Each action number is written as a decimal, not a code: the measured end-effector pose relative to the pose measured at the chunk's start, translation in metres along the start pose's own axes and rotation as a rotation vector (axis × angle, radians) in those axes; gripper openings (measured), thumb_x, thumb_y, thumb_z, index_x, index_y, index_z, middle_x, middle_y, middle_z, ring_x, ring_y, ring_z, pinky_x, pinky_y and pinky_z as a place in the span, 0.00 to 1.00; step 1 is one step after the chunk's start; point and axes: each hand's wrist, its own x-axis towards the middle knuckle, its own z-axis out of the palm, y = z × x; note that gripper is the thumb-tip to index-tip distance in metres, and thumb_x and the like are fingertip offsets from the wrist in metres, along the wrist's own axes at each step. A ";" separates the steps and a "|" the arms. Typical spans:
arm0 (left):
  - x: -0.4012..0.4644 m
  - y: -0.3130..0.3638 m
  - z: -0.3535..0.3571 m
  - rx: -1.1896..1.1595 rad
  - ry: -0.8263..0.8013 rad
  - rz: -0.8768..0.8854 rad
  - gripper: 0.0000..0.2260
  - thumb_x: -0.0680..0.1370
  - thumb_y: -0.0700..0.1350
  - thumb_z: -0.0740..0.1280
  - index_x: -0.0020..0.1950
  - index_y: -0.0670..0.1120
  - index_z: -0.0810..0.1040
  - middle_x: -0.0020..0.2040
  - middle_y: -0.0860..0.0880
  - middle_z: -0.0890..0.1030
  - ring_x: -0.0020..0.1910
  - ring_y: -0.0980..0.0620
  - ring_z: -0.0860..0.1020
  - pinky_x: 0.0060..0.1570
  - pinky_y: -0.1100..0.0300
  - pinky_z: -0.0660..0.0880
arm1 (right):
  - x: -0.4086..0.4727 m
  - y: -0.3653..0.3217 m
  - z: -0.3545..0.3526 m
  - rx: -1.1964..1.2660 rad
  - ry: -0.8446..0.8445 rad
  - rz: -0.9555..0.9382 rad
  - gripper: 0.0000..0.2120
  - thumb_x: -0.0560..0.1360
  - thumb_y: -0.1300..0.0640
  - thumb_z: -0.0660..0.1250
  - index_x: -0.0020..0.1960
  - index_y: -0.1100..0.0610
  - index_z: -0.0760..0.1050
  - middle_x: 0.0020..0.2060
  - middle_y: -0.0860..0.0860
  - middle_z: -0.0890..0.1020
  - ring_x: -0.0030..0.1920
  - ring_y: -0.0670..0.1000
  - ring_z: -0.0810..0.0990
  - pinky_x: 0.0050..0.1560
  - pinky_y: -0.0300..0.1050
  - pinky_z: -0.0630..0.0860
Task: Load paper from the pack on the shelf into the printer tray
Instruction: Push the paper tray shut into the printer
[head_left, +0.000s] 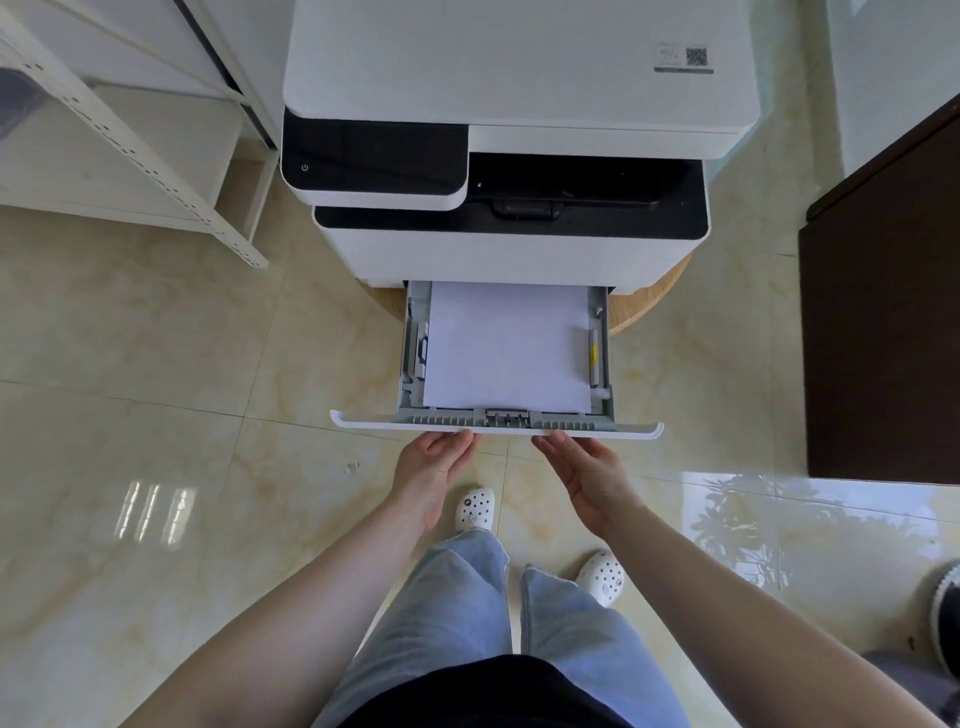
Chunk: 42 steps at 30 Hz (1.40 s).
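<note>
A white and black printer (514, 104) stands on a round wooden stool. Its paper tray (363, 422) is pulled out toward me, and a stack of white paper (506, 345) lies flat inside between the grey guides. My left hand (431, 470) has its fingertips against the tray's white front panel, left of centre. My right hand (587, 475) touches the same panel right of centre. Both hands have straight fingers and hold nothing. No paper pack is in view.
A white metal shelf (130, 145) stands at the upper left. A dark brown cabinet (883, 338) is at the right. The floor is glossy beige tile (156, 364). My legs and white clogs are below the tray.
</note>
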 end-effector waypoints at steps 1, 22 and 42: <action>0.005 0.004 0.004 -0.003 -0.010 0.009 0.12 0.73 0.36 0.70 0.54 0.33 0.76 0.48 0.40 0.83 0.48 0.50 0.84 0.50 0.64 0.79 | 0.005 -0.005 0.004 -0.008 -0.003 -0.006 0.08 0.74 0.66 0.66 0.51 0.70 0.74 0.43 0.59 0.84 0.44 0.52 0.86 0.49 0.39 0.81; 0.078 0.071 0.067 0.498 0.198 0.257 0.21 0.69 0.57 0.73 0.49 0.39 0.78 0.44 0.42 0.84 0.36 0.51 0.83 0.39 0.61 0.81 | 0.069 -0.076 0.074 -0.424 0.177 -0.176 0.14 0.71 0.52 0.73 0.47 0.62 0.79 0.46 0.58 0.85 0.46 0.53 0.86 0.48 0.41 0.81; 0.098 0.094 0.042 0.894 0.624 0.567 0.62 0.55 0.67 0.74 0.76 0.41 0.45 0.77 0.42 0.57 0.74 0.40 0.60 0.74 0.42 0.54 | 0.092 -0.103 0.051 -1.071 0.578 -0.596 0.62 0.57 0.39 0.78 0.77 0.56 0.45 0.77 0.52 0.55 0.77 0.53 0.52 0.76 0.49 0.51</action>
